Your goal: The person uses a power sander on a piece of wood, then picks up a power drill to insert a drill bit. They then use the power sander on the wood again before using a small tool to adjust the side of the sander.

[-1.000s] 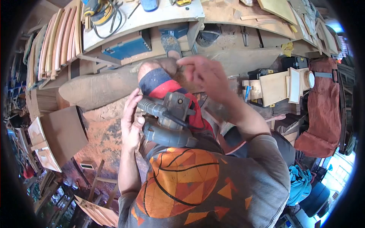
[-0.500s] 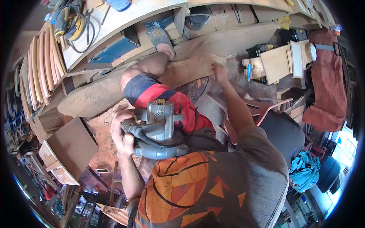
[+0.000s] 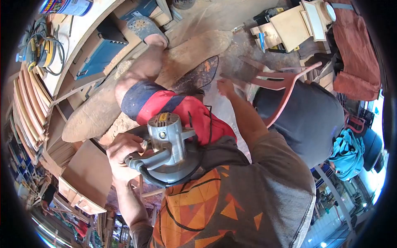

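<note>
My left hand (image 3: 124,152) is wrapped round the rear handle of a grey circular saw (image 3: 167,142). The saw is held in front of my shirt and over my shorts, its cord looping below the handle. Its blade is out of sight. My right hand (image 3: 225,87) is on the far side of my body, fingers curled in. Whether anything is inside them is hidden. Beside that hand are a pink plastic chair (image 3: 285,89) and a dark, stained flat piece (image 3: 206,72) on the floor. A long dusty board (image 3: 206,43) lies beyond.
On the left, a workbench (image 3: 89,25) carries a yellow-and-black sander (image 3: 43,51) and a can (image 3: 74,6). Curved wooden strips (image 3: 29,103) stand below it. A brown panel (image 3: 89,171) is at lower left. Wood offcuts (image 3: 289,25) are stacked at upper right, near a reddish cloth (image 3: 355,53).
My right hand has drawn back from the long board toward me, now beside the chair. The saw in my left hand has tilted and shifted slightly left. The view has turned.
</note>
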Demonstrator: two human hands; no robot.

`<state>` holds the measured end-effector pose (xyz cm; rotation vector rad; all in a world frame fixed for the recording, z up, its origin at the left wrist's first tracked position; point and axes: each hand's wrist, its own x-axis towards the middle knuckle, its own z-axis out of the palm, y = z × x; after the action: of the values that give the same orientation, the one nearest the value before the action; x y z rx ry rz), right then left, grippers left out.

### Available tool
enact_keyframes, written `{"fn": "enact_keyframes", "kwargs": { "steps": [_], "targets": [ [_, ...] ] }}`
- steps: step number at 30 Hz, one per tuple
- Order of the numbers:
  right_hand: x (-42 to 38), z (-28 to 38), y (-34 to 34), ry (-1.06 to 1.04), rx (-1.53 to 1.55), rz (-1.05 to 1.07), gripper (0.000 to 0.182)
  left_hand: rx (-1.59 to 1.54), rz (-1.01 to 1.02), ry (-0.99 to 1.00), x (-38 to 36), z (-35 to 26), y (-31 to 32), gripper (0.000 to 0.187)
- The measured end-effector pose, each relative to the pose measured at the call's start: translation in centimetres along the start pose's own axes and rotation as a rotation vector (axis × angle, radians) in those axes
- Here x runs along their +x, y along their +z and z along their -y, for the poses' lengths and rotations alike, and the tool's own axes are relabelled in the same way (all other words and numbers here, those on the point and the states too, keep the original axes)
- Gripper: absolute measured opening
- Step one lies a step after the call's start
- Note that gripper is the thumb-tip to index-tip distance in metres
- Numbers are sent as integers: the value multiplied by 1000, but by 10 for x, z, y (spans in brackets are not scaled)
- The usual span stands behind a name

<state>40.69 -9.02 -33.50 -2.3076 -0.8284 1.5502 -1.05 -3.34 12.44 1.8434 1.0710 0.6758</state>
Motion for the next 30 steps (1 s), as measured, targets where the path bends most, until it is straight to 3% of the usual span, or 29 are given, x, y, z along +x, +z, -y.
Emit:
{"fn": "enact_keyframes", "kwargs": {
  "steps": [4, 7, 11, 15, 20, 22, 30],
  "targets": [
    [1, -20, -10, -313, -154, -73, 27, -31, -82, 63, -17, -3, 26, 29],
    [3, -39, -13, -277, -165, -183, 29, -31, -153, 74, -26, 1, 41, 29],
    [-6, -40, -31, -213, -162, -177, 27, -66, -172, 62, -41, 17, 52, 25],
    [-9, -35, -23, -240, -342, -206, 28, -144, -214, -15, -52, 43, 67, 24],
    [50, -65, 42, -120, -387, -67, 31, -174, -182, -45, -70, 108, 106, 25],
    [81, -76, 80, -274, -532, -50, 28, -168, -181, -104, -70, 130, 131, 26],
    [255, -126, 217, -409, -758, 81, 27, -74, -147, -234, -99, 240, 217, 26]
  ]
}}
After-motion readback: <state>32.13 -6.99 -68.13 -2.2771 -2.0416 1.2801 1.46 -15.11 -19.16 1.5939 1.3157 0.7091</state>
